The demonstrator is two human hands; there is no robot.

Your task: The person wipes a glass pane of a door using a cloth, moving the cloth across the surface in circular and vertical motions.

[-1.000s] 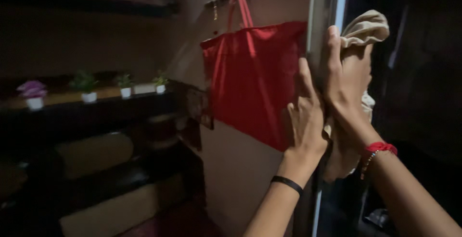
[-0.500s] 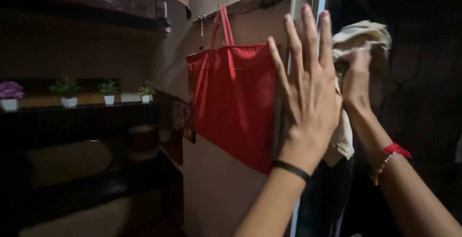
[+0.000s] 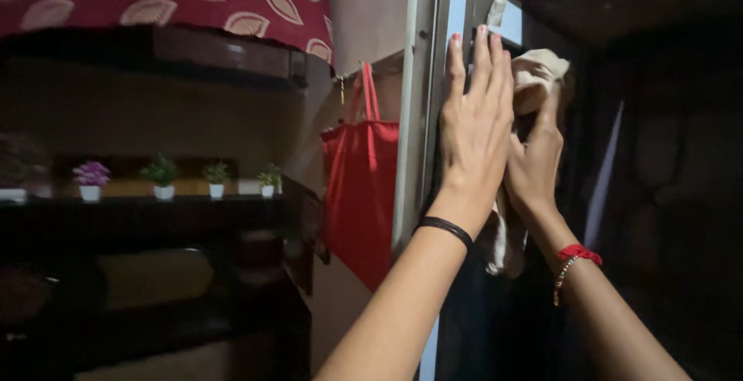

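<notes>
Since a moment ago both hands have risen along the door frame (image 3: 422,102), left hand (image 3: 474,118) flat with fingers spread, right hand (image 3: 534,164) bunching the beige cloth (image 3: 538,71) high up, whose loose tail could slip free.

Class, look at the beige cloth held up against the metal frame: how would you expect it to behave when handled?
The beige cloth is probably floppy: it bunches above the right hand and a tail hangs limp below. It is likely light, since the fingers alone seem to hold it up. It should slide along the metal frame rather than roll, beside the flat left hand.
</notes>
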